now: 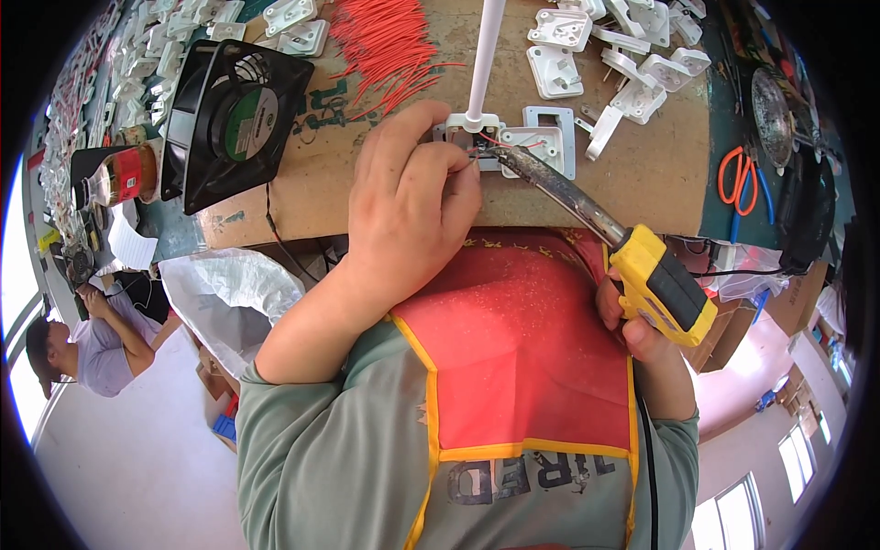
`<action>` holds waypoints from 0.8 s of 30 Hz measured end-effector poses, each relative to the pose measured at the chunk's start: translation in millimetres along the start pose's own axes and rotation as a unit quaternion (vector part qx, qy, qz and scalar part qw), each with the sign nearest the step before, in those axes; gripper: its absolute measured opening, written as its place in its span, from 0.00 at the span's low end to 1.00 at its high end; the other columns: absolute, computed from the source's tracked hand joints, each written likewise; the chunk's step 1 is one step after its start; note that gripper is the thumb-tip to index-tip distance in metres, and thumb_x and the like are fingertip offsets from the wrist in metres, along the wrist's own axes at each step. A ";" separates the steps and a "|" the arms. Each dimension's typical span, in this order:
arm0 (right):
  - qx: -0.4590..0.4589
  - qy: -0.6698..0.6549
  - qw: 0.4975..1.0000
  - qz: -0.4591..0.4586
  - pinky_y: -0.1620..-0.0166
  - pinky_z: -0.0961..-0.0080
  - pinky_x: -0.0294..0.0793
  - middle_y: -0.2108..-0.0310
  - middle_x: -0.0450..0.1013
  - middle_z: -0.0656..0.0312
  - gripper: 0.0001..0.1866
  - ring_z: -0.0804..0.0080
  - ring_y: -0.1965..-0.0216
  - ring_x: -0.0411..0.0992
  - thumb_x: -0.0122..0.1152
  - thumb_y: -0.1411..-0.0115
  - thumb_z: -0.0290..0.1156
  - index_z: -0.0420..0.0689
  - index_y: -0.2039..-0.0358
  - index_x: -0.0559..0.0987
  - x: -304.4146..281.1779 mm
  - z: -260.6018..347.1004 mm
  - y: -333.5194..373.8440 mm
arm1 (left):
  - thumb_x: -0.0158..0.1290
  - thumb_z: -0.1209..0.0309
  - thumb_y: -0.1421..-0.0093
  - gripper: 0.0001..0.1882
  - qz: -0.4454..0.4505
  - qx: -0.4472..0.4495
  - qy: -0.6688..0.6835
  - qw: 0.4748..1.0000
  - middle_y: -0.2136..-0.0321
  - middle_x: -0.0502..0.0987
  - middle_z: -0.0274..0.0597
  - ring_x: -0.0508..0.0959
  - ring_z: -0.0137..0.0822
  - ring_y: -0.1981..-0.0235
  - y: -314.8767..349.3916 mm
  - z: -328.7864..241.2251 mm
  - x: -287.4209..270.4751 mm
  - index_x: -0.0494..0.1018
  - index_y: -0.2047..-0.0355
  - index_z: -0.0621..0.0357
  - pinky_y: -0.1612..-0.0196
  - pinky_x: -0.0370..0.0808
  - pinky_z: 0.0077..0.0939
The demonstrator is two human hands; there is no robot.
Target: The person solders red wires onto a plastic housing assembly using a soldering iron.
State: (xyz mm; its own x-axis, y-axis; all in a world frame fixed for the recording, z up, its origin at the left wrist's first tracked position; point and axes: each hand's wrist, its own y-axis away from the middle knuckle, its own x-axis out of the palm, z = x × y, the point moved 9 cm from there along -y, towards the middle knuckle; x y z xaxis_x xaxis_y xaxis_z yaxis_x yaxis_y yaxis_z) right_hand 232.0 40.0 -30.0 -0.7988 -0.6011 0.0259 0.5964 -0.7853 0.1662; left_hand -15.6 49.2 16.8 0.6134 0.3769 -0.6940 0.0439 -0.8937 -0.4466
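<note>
My right hand (632, 321) grips a yellow and black soldering gun (662, 289) by its handle. Its long, darkened metal barrel slants up and left, with the tip inside a small open white plastic housing (547, 147). Red wire ends (498, 141) show inside that housing, close to the tip. My left hand (412, 188) rests at the housing's left side, its fingers bent and pinched around a thin wire near the soldering tip. The exact contact between tip and wire is too small to make out. A white rod (486, 60) rises upright from the far part of the housing.
A bundle of cut red wires (385, 41) lies beyond my left hand. White plastic housings (642, 78) are scattered at far right and far left. A black fan (240, 124) and a jar (126, 174) stand left. Orange-handled pliers (738, 179) lie right. Another person (96, 344) sits at left.
</note>
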 end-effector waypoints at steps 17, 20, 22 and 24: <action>0.048 -0.143 0.986 -0.071 0.78 0.82 0.59 0.79 0.62 0.70 0.41 0.79 0.81 0.61 0.72 0.53 0.58 0.42 0.48 0.70 -10.9 -2.8 9.8 | 0.61 0.80 0.52 0.09 0.014 -0.004 -0.030 0.999 0.54 0.74 0.48 0.77 0.43 0.59 1.5 0.7 -1.1 0.72 0.71 0.60 0.61 0.77 0.29; 0.043 -0.141 0.986 -0.072 0.78 0.82 0.59 0.79 0.61 0.69 0.41 0.79 0.82 0.61 0.72 0.53 0.58 0.42 0.48 0.70 -14.4 -2.8 9.8 | 0.61 0.79 0.54 0.11 0.019 -0.013 -0.007 1.000 0.54 0.72 0.49 0.75 0.47 0.60 1.7 0.4 -4.0 0.72 0.70 0.59 0.58 0.74 0.36; 0.036 -0.139 0.987 -0.076 0.79 0.81 0.59 0.80 0.61 0.69 0.41 0.79 0.82 0.61 0.72 0.53 0.58 0.42 0.48 0.69 -19.0 -2.0 10.9 | 0.63 0.78 0.54 0.12 0.058 -0.057 0.003 0.997 0.52 0.72 0.49 0.75 0.48 0.57 1.7 3.3 -8.6 0.72 0.69 0.59 0.55 0.74 0.36; 0.038 -0.155 0.983 -0.089 0.79 0.81 0.59 0.80 0.61 0.69 0.41 0.79 0.83 0.60 0.71 0.52 0.58 0.42 0.48 0.69 -23.3 -1.9 12.7 | 0.63 0.78 0.54 0.13 0.079 -0.070 0.012 0.994 0.51 0.72 0.49 0.75 0.48 0.56 6.2 9.3 -15.6 0.73 0.69 0.59 0.55 0.74 0.36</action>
State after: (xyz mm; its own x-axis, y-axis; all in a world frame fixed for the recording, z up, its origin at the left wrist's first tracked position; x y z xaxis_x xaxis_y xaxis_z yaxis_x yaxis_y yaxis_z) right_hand 258.3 43.8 -30.3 -0.8824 -0.3723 0.2877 0.4475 -0.8528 0.2690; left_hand -32.3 40.0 19.5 0.6392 0.2243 -0.7356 0.0539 -0.9672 -0.2481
